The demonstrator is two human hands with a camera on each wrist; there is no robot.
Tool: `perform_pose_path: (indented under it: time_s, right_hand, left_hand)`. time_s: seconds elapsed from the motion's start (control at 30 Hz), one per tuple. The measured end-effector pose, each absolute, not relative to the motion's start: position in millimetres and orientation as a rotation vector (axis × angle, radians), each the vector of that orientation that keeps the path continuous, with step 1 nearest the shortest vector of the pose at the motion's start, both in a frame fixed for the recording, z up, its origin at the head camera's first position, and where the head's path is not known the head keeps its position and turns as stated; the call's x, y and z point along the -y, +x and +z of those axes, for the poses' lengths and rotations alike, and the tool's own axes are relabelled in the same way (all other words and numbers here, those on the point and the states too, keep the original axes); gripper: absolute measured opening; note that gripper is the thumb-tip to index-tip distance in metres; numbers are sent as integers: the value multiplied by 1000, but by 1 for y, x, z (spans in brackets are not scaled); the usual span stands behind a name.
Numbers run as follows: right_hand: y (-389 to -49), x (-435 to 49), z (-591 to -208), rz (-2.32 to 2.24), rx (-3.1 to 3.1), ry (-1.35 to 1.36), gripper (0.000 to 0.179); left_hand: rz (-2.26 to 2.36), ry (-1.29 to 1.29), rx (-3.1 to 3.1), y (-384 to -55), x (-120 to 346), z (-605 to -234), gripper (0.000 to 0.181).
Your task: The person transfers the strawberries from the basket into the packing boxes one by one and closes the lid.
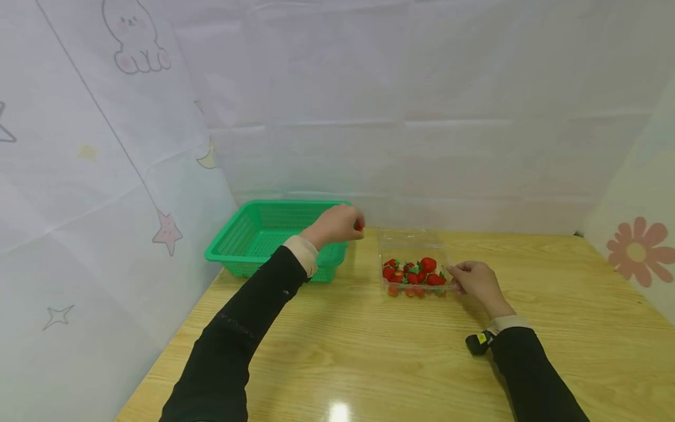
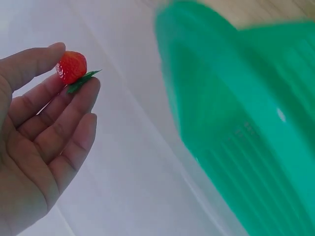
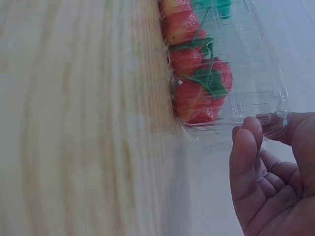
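Observation:
Between thumb and fingers my left hand (image 1: 337, 224) pinches a strawberry (image 2: 72, 67) with a green leafy cap. In the head view this hand is raised over the right end of a green plastic basket (image 1: 224, 249), and its fingers mostly hide the fruit. My right hand (image 1: 477, 282) pinches the right edge of a clear plastic box (image 1: 448, 258), seen close up in the right wrist view. Several red strawberries (image 1: 428, 265) with green leaves lie in that box, and its clear lid (image 1: 408, 237) stands open at the back.
A wooden table (image 1: 369, 351) carries the basket at the back left and the box to its right. White printed cloth (image 1: 422, 117) hangs behind the table and along both sides. A small black device (image 1: 477, 344) is on my right wrist.

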State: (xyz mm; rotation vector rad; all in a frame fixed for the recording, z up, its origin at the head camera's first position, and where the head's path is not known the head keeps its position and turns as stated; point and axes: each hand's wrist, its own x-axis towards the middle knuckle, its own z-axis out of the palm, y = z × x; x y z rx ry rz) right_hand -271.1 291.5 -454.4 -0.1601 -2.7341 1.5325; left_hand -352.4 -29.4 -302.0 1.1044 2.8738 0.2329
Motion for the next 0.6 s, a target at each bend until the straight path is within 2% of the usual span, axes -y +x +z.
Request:
perform_pose_path:
  time_s: [0.33,0.6]
  right_hand:
    - [-272,-292,-456,1557,2720,-169,42]
    - [-272,-290,-455,1549,2728,-160,43]
  left_hand:
    - [262,1299,-2767,-346,-21,-332,17]
    - [301,1312,-2662,-345,-48,-366,21]
